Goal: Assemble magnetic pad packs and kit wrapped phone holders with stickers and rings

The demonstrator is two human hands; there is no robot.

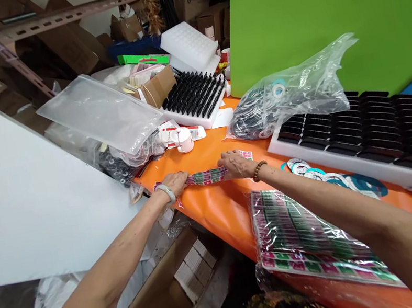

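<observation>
A fanned row of pink and green printed cards [206, 177] lies on the orange table [216, 210]. My left hand [174, 182], with a pale bangle at the wrist, presses on the row's left end with fingers closed over it. My right hand [235, 164], with a brown bead bracelet, holds the right end, fingers curled onto the cards. Nearer to me, a clear plastic bag of the same cards [304, 237] lies by the table's front edge.
White foam trays with black inserts stand at the right [365, 134] and the back [196, 97]. Clear bags of round badges [283, 95] lie between them. A green board [324, 11] stands behind. An open cardboard box [174, 292] sits on the floor below.
</observation>
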